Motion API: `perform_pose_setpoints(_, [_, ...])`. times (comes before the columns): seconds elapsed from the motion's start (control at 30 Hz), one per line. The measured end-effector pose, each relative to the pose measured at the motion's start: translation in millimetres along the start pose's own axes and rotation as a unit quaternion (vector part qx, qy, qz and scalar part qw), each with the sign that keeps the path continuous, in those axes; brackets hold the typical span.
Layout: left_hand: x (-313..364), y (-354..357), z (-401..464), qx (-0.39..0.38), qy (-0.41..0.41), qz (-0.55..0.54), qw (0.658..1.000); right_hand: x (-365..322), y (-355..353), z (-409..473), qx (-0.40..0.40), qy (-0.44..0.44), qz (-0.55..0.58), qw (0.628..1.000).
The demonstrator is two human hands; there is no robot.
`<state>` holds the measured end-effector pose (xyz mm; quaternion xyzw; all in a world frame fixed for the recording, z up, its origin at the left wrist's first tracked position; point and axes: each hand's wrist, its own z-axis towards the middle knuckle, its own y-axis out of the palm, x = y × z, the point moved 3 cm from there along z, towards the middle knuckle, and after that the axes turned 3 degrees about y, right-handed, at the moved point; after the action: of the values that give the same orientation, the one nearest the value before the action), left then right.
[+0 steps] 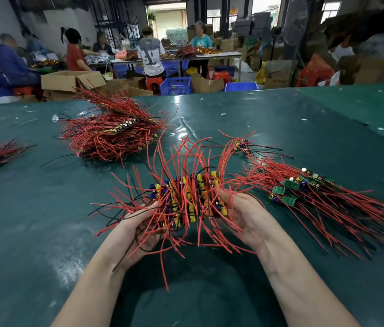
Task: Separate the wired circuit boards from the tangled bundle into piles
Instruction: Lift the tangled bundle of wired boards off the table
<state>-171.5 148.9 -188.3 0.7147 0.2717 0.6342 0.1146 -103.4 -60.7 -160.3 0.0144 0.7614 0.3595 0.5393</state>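
Both bare forearms are reaching forward from the bottom edge, angling in toward each other. The left hand point(136, 228) is sitting palm-up, fingers curling upward and closing around what it is carrying, thumb pointing forward. The right hand point(245, 217) is facing it, palm turned inward and up, fingers curling in from the other side. The two hands are hovering level, close together, wrists slightly bent back.

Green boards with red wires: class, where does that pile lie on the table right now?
In the head view, the green-board pile lies on the table at the right, just beyond the right hand, which holds the bundle together with the left hand.
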Motion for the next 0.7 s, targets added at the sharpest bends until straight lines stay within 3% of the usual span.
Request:
perform_pose_setpoints(0.2, [-1.9,4.5,-1.9,0.04,-0.018,-0.022,0.999,1.2,-0.5,-0.3,0.008,0.02,-0.029,0.999])
perform_pose_setpoints(0.7, [1.7,14.7,-8.6,0.015,-0.007,0.01,1.0,4.8,-3.2,2.4,0.021,0.068,-0.016,0.997])
